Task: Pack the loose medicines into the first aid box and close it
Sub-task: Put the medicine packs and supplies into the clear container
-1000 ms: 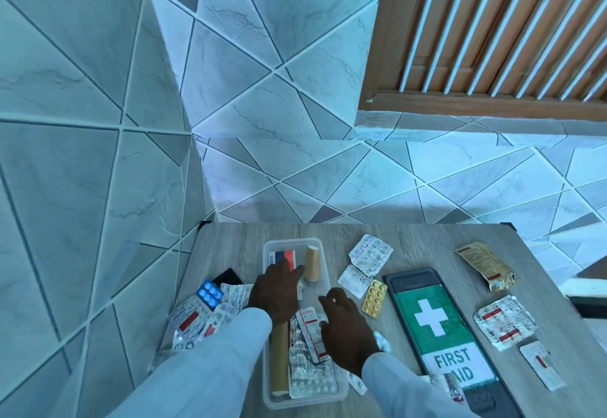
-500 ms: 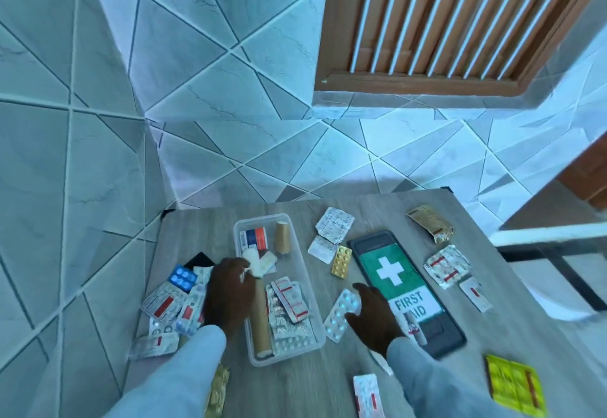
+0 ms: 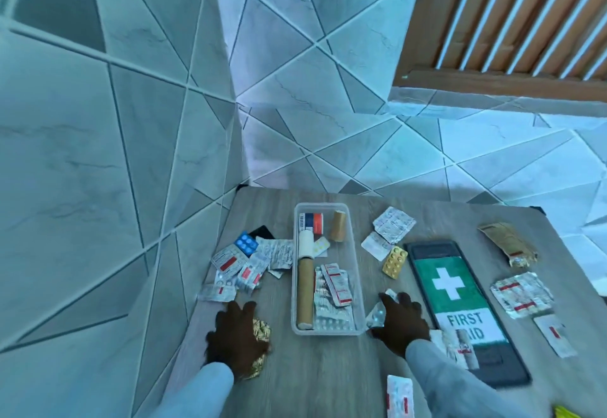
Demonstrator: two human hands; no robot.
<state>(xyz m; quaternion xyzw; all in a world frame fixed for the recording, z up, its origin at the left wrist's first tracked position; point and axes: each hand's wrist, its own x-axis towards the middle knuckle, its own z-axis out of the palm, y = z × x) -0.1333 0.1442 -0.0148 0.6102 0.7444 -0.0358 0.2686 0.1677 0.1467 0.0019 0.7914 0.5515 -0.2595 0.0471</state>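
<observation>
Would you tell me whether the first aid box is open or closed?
Open: the clear box has no cover, and its lid lies flat beside it.

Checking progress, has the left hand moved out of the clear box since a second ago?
Yes. The left hand left the clear box and now lies to its left.

sleeves (image 3: 437, 381): 2, long, pale blue | hands (image 3: 235, 339): 2, bare

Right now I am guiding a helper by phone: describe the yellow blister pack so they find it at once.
Start at the dark lid with the green first aid label, lying right of the clear plastic box. Just off the lid's far left corner lies the small yellow blister pack. Its neighbours are silver or white strips; it alone is yellow.
</observation>
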